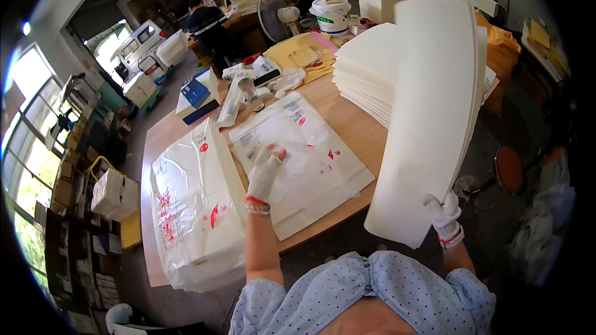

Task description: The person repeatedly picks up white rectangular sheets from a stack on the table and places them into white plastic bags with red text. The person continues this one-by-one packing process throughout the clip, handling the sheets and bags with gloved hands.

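My right hand [444, 216], in a white glove with a red cuff, is closed on the lower right edge of a stack of large cream-white paper sheets [428, 118]. The stack stands upright and bows, with its lower end past the table's edge. My left hand [266, 172], gloved with bare fingertips, is closed on a clear plastic bag [316, 164] with red print. Under that bag lies a flat white pack [273, 127] with printed labels. Left of my left hand sits a thick plastic-wrapped stack of paper [192, 192], also printed in red.
A fanned pile of white sheets [363, 71] lies behind the held stack. Toward the back of the wooden table [366, 130] are a tape roll [256, 102], a blue box [196, 92], yellow envelopes [303, 56] and a white bucket [330, 15]. A red stool [509, 170] stands right. Two people are beyond.
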Demonstrator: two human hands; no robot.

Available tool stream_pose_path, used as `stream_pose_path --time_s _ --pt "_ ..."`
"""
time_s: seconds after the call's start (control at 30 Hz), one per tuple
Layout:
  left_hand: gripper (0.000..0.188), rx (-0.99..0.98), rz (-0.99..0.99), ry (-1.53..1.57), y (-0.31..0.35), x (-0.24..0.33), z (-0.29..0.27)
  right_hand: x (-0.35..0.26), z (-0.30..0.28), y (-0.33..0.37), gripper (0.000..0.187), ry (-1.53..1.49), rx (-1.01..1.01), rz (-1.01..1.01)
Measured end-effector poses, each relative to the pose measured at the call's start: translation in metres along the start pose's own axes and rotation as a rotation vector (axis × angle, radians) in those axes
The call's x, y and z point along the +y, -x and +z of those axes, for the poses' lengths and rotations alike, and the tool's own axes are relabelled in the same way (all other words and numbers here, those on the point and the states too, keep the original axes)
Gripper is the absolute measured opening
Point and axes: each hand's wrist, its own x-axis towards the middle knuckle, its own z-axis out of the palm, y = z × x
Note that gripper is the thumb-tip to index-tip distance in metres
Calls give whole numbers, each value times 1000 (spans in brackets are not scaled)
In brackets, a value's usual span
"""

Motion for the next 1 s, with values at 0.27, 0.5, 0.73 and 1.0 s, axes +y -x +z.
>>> stream_pose_path --time_s 0.27,0.5,0.73,1.0 --pt "36 -470 -209 972 -72 -28 26 27 47 10 20 463 -501 -95" --pt "28 -252 410 378 -11 40 100 59 127 -24 10 757 -958 -79" --pt "44 -365 879 -352 39 74 143 105 187 -85 45 440 -680 -51" --pt "45 -231 708 -696 56 -42 127 205 233 -123 38 765 -436 300"
